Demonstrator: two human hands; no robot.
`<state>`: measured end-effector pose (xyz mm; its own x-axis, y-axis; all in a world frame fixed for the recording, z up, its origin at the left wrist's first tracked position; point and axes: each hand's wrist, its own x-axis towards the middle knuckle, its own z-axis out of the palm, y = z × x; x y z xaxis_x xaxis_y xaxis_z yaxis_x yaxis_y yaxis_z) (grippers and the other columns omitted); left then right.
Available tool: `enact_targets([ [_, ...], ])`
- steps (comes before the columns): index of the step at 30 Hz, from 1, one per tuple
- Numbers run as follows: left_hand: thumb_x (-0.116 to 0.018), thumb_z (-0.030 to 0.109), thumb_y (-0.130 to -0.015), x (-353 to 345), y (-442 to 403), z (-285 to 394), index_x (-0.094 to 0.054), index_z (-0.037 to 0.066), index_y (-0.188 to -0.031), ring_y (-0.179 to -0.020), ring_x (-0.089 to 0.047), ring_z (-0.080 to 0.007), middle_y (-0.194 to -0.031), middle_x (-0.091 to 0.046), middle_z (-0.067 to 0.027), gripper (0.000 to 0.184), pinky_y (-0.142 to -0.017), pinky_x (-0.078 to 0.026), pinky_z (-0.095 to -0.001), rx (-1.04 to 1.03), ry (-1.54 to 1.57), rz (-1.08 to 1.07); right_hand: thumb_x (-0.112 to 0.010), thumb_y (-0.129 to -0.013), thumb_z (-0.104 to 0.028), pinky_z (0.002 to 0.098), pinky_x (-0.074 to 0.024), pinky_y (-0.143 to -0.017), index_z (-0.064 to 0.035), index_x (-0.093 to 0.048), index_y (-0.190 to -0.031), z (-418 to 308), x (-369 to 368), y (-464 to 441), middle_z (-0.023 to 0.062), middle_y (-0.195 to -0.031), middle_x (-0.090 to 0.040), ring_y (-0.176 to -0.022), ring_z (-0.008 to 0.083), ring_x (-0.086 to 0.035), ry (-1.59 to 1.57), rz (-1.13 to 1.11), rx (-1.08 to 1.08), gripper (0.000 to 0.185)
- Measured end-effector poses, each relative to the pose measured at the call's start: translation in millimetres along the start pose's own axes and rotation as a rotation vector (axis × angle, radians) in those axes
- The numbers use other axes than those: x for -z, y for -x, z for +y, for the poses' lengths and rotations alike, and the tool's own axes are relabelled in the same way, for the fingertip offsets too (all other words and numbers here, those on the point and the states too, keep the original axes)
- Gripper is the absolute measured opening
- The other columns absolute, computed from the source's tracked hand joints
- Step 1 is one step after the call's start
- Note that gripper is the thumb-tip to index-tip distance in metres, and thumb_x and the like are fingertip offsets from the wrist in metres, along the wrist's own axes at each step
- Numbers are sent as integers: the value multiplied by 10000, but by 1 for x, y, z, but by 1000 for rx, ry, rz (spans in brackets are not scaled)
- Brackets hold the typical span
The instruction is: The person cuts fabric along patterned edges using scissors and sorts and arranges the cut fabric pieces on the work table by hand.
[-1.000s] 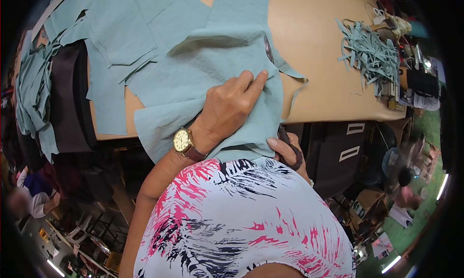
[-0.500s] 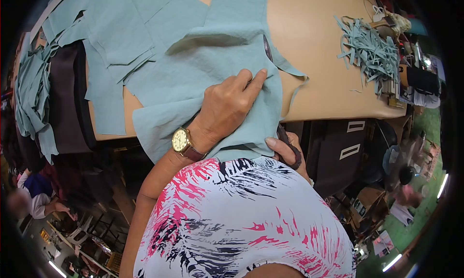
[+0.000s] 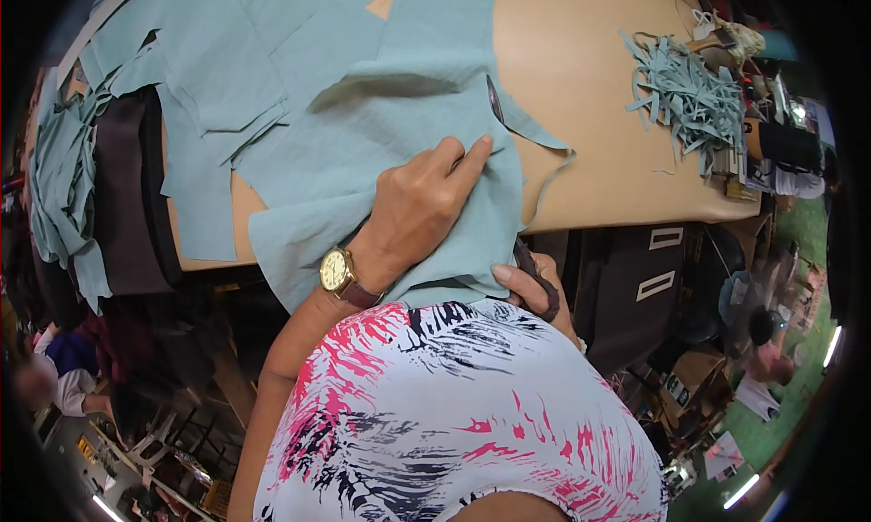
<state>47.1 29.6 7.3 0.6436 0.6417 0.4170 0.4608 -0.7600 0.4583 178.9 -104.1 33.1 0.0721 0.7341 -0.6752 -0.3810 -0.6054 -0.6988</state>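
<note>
A light blue-green fabric piece (image 3: 349,146) drapes over the near table edge towards my body. My left hand (image 3: 422,200), with a watch on the wrist, presses down on it, fingers bent and bunching the cloth. My right hand (image 3: 542,295) is closed around the dark, wrapped handles of a pair of scissors (image 3: 550,306), low at the table's edge. Fabric hides most of the scissors; a dark blade tip (image 3: 494,100) shows beyond my left fingertips. A narrow trimmed strip (image 3: 544,141) curls away along the cloth's right side.
More cut fabric pieces (image 3: 213,78) overlap at the left on the tan tabletop (image 3: 608,177). A heap of fabric strips (image 3: 694,100) lies at the right, near a brush. Cloth hangs at the far left; a dark drawer unit (image 3: 635,286) stands below the table. Another person is partly visible lower left.
The view has shifted slightly. Both hands keep nearly the same places on the cloth and scissors, and a little more of the blade shows past the fabric edge.
</note>
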Motion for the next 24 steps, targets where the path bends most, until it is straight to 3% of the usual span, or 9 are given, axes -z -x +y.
enact_targets([
  [2, -647, 76, -715, 5, -2, 3, -598, 78, -1085, -571, -547, -189, -721, -518, -39, 374, -478, -431, -302, 61, 49, -31, -646, -775, -222, 177, -310, -433, -32, -554, -662, 2, 3, 0, -25, -526, -484, -455, 29, -422, -1, -18, 2, 240],
  [6, -676, 329, -740, 39, -27, -20, -559, -6, -1106, -756, -542, -281, -795, -563, -143, 510, -658, -426, -373, 99, -113, 214, -632, -788, -172, 191, -305, -419, -39, -525, -635, -1, 10, -1, -20, -516, -479, -445, 38, -422, -13, -73, 43, 229],
  [9, -647, 407, -759, 53, -45, -47, -533, -21, -1132, -755, -530, -272, -818, -576, -148, 579, -667, -423, -357, 388, -303, 96, -613, -796, -143, 204, -293, -398, -46, -482, -600, -16, 9, -1, -16, -482, -452, -420, 42, -408, -105, -109, 19, 255],
  [10, -625, 456, -767, 59, -51, -52, -519, -29, -1140, -758, -519, -275, -792, -572, -138, 621, -683, -419, -349, 546, -217, -56, -606, -798, -132, 206, -284, -387, -55, -461, -588, -16, 14, -3, -15, -486, -440, -405, 45, -396, -117, -137, 8, 266],
  [13, -640, 447, -761, 56, -64, -71, -520, -27, -1127, -772, -518, -270, -827, -570, -133, 611, -682, -422, -347, 536, 1, -62, -597, -811, -133, 213, -285, -375, -58, -455, -584, -21, 16, -7, -11, -485, -421, -390, 56, -389, -241, -179, 0, 278],
  [16, -673, 398, -741, 51, -74, -78, -523, -30, -1113, -822, -521, -264, -892, -566, -139, 586, -713, -427, -344, 417, -263, 8, -593, -820, -145, 215, -288, -382, -65, -458, -585, -19, 22, -11, -13, -484, -408, -400, 60, -386, -343, -219, -44, 283],
  [19, -665, 283, -754, 40, -79, -85, -561, 0, -1071, -884, -517, -272, -960, -557, -140, 437, -748, -426, -360, 165, -291, 202, -588, -826, -151, 210, -288, -395, -71, -462, -587, -17, 28, -7, -14, -495, -405, -417, 60, -381, -411, -228, -126, 282],
  [22, -620, 164, -763, 35, -108, -90, -604, 29, -1012, -957, -512, -295, -1026, -557, -142, 284, -796, -424, -385, 23, -122, 78, -589, -828, -151, 207, -275, -403, -77, -467, -590, -20, 33, -4, -20, -508, -396, -429, 53, -369, -373, -247, -128, 278],
  [24, -574, 104, -769, 22, -132, -102, -622, 39, -971, -991, -510, -307, -1078, -553, -141, 217, -818, -424, -390, -178, -217, 54, -592, -827, -152, 210, -257, -397, -79, -470, -598, -20, 34, -3, -25, -511, -387, -426, 49, -351, -370, -258, -111, 270],
])
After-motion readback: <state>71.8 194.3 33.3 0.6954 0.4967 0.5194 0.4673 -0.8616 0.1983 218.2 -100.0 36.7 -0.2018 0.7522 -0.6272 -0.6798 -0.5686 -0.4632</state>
